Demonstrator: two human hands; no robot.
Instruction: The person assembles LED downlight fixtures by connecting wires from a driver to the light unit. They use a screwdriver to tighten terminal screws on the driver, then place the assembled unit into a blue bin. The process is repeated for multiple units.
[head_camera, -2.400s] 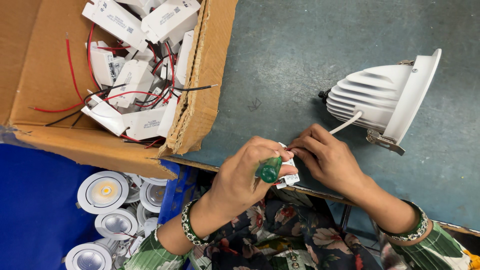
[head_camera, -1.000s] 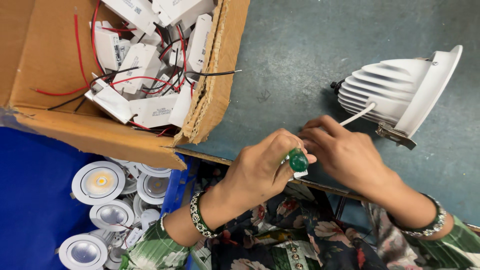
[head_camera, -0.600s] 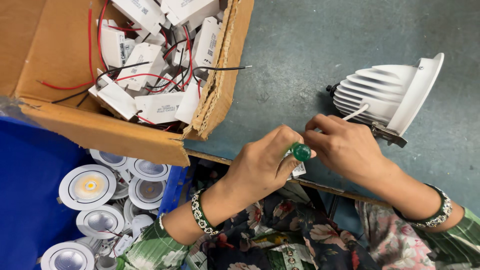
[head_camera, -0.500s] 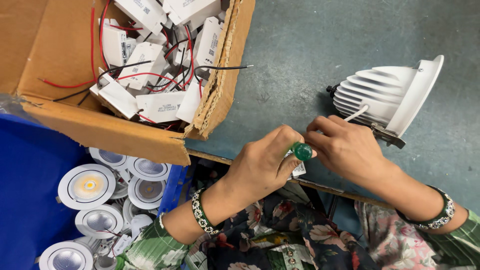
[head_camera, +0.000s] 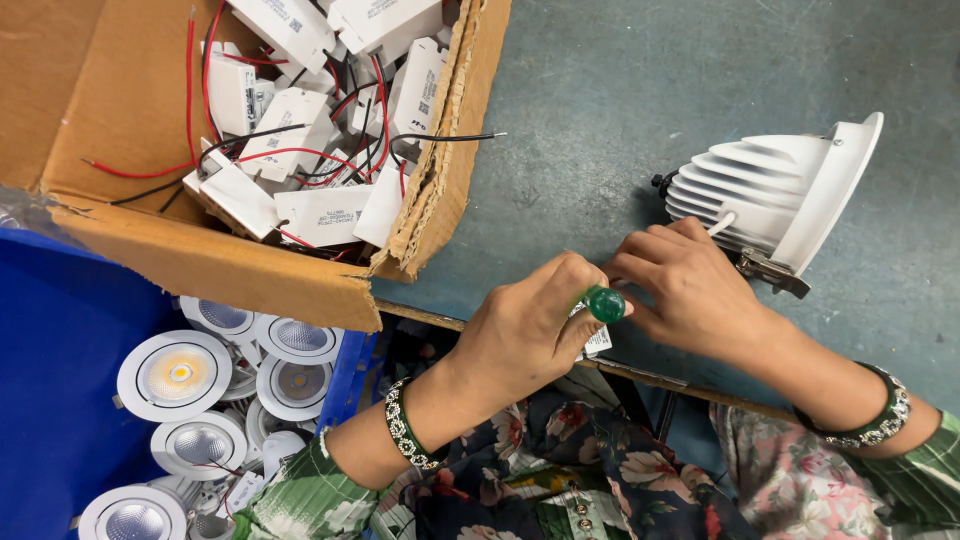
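- Green-handled screwdriver (head_camera: 604, 303) is being pinched by left hand (head_camera: 530, 325).
- Small white part (head_camera: 597, 340) is being gripped by right hand (head_camera: 690, 290); white finned downlight (head_camera: 775, 190) is lying at 1 o'clock.

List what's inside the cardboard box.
The box holds white driver modules tangled with red wires and black wires. Lower layers and the bottom are covered.

Brown cardboard box (head_camera: 240, 275) upper left, white-labelled drivers (head_camera: 325, 215) inside.
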